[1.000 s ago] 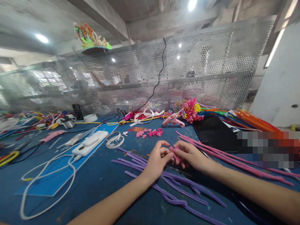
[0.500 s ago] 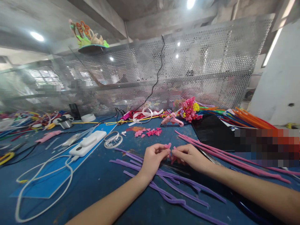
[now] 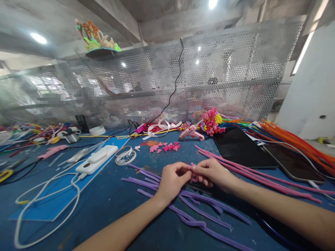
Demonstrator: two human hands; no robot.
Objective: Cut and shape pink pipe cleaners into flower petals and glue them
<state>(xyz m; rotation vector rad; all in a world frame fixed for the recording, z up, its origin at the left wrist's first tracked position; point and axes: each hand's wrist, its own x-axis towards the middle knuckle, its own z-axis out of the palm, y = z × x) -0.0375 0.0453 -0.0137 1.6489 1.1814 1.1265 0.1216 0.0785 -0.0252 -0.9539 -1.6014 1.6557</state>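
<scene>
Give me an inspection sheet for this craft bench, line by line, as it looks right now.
Surface: blue table, scuffed.
Job's things: small pink pipe-cleaner piece pinched between both hands; purple pipe cleaners under them; long pink pipe cleaners to the right.
Clutter: pink glue gun, pink shaped pieces, flower bunch, tape roll, dark tablet, phone.
Grippers: left hand and right hand, fingertips meeting on the piece.
Cables: white cable from power bank; black cord up the mesh.
Surroundings: perforated metal screen.

hands (image 3: 193,176) pinch pink piece (image 3: 194,176), seemingly
</scene>
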